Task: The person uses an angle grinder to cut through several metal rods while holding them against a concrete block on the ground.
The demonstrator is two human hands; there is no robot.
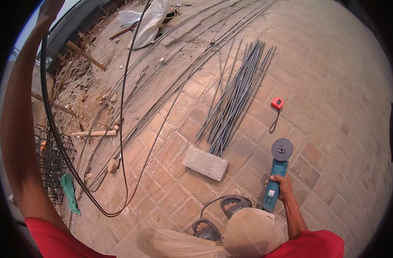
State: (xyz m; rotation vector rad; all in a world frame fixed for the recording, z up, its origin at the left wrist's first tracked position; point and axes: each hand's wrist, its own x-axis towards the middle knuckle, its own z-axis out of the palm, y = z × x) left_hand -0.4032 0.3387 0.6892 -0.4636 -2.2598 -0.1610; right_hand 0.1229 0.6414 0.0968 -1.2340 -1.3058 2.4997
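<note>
My left hand (51, 9) is raised at the upper left edge, beside tall looping steel bars (48, 103); its fingers are too cut off to read. My right hand (281, 184) grips a teal angle grinder (272, 192), its dark disc (282, 149) uppermost and facing me. Above and left of the grinder, a bundle of thin steel rods (244, 86) lies on the paving, with a grey concrete block (205, 163) at its near end. A red tape measure (277, 103) with a strap rests right of the rods. My bent khaki-clad legs and sandalled feet show below.
Long bars run back across brick paving (334, 107). At the left are dirt with wooden stakes (86, 56), a loose timber (93, 133), rebar cages (50, 167), a green cloth (69, 193) and a stone (113, 165). White sheeting (147, 26) lies behind.
</note>
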